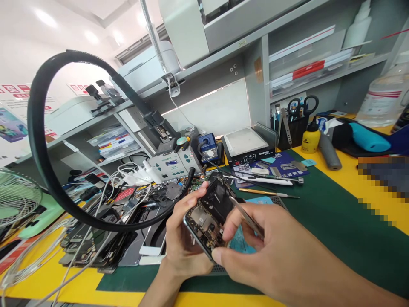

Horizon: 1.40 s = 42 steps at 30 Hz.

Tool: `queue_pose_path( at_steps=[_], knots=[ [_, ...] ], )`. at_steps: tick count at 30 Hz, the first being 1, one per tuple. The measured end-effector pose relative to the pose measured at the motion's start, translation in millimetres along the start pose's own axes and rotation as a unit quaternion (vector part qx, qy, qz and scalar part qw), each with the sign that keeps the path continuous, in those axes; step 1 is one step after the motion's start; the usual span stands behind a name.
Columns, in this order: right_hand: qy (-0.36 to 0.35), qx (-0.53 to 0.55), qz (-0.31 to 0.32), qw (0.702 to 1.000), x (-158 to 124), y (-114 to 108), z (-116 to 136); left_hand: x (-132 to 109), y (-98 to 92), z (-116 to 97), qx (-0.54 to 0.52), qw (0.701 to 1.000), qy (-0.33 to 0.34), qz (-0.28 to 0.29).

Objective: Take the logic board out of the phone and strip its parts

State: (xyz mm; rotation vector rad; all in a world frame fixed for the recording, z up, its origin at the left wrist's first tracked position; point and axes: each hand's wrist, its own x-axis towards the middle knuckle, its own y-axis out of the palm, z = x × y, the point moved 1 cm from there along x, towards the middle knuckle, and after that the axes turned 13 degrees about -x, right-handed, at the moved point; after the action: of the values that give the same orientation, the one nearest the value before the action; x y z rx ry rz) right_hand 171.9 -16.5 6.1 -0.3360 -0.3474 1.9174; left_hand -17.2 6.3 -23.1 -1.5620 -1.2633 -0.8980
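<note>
Opened phone [207, 215], tweezers [245, 216]; blue mat [283, 164] lettering unreadable.

Not much legible here. Beyond the right hand [271, 251], white Chinese characters run across the blue mat [278, 162], too small to read. Further back from that hand, the yellow bottle [309, 141] carries a black triangle warning mark. Behind the mat, the black hot plate [247, 157] has a white brand line on its front, unreadable. Far out past the left hand [182, 243], wall posters [12, 106] show red-and-white boxes with blurred lettering. Off to the right hand's side, the big clear bottle [383, 98] has a red-striped label, no words clear.
</note>
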Motion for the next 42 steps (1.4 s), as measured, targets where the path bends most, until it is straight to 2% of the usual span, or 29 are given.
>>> queue_pose_path(
  at_steps=[13, 22, 27, 31, 38, 42],
  knots=[
    [0.000, -0.018, -0.008, 1.000, -3.1, 0.9, -2.4, -0.2, 0.9, -0.3, 0.020, 0.999, -0.018, -0.018],
    [-0.005, -0.083, -0.010, 0.996, -3.0, -2.5, 10.3, 0.4, 0.8, 0.9, 0.020, 1.000, 0.006, -0.005],
    [0.015, -0.076, 0.003, 0.997, -3.2, -0.7, 6.7, 0.5, 1.0, 0.0, 0.016, 1.000, -0.002, -0.008],
    [0.002, -0.037, 0.001, 0.999, -3.5, -0.2, 3.0, 0.2, 1.2, 0.0, 0.017, 1.000, -0.018, -0.014],
    [0.052, -0.091, 0.031, 0.994, -4.5, -11.4, 26.3, -0.1, 2.4, 1.0, -0.009, 1.000, -0.002, -0.006],
    [0.038, -0.094, 0.011, 0.995, -3.0, -8.5, 23.2, 2.0, 3.7, 0.0, -0.005, 1.000, 0.005, -0.003]
  ],
)
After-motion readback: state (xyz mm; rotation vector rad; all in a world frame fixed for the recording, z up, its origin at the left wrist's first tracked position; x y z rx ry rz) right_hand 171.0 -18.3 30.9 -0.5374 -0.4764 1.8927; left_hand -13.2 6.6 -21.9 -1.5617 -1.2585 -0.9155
